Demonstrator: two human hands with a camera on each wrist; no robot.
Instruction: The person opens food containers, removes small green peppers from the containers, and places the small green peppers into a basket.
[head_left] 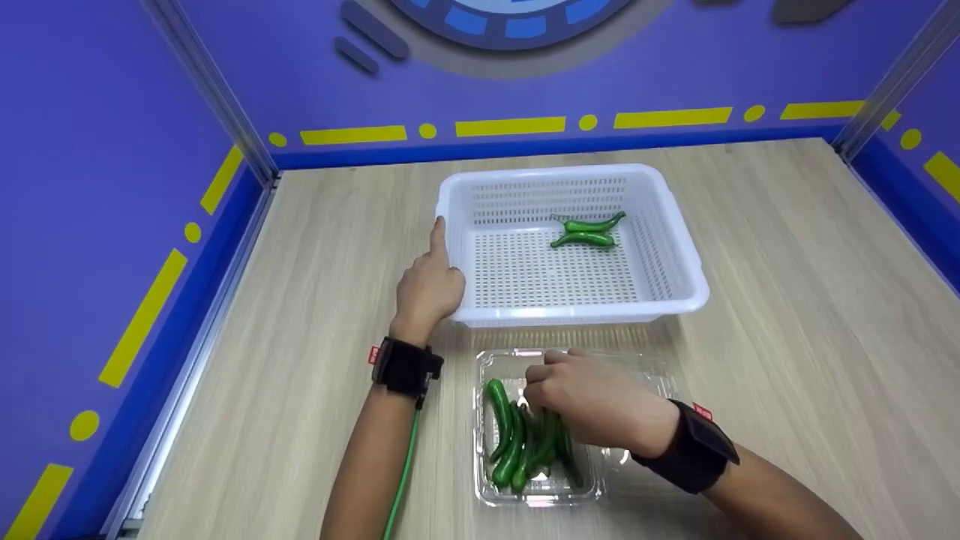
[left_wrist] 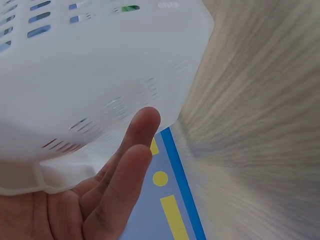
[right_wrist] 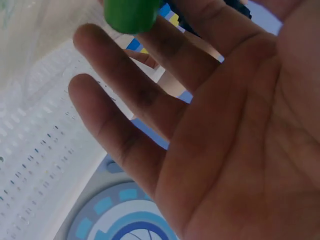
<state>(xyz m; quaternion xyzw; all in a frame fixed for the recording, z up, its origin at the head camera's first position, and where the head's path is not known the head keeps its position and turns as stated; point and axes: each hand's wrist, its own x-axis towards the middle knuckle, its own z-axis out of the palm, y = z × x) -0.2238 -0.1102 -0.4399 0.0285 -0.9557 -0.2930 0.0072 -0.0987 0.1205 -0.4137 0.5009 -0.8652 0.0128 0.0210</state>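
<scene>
Noted glossy green peppers (head_left: 513, 446) in clear plastic box (head_left: 525, 501) beneath right hand (head_left: 592, 401), fingers loosely curled — cannot tell if gripping; more in white plastic basket (head_left: 570, 310) beside left hand (head_left: 431, 292), index straight. Likely light, firm, slippery — pinch mid-body.

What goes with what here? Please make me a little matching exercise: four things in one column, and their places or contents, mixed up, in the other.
Column 1
1. Left hand
2. White basket
3. Right hand
4. Clear container

Column 2
A. Over the clear container
B. Contains several green peppers
C. At the white basket's left edge
D. Contains just two green peppers

Pairs: 1-C, 2-D, 3-A, 4-B
</scene>
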